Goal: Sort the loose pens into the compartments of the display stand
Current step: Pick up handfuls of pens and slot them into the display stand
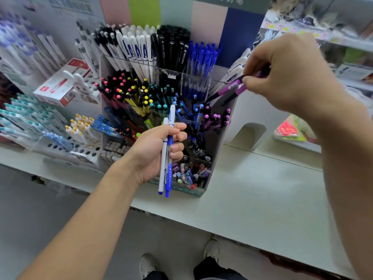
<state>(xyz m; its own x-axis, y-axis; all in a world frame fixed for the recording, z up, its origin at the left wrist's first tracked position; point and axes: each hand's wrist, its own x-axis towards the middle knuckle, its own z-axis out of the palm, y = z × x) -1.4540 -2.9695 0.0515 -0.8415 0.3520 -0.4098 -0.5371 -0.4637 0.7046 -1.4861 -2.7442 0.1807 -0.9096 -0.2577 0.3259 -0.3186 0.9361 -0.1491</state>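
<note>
Right hand (286,77) at upper right pinching purple pens (232,88), tips slanting down-left toward the purple slot (217,120) of the display stand (218,150); left hand (155,150) gripping two blue-and-white pens (168,150) upright at center.

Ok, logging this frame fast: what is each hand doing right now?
Left hand: fingers curled round two white-and-blue pens.
Right hand: pinching purple pens above the display stand.

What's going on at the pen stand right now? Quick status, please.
Left hand grips two blue-and-white pens. Right hand pinches purple pens above the display stand, right side. Nothing in the way.
</note>
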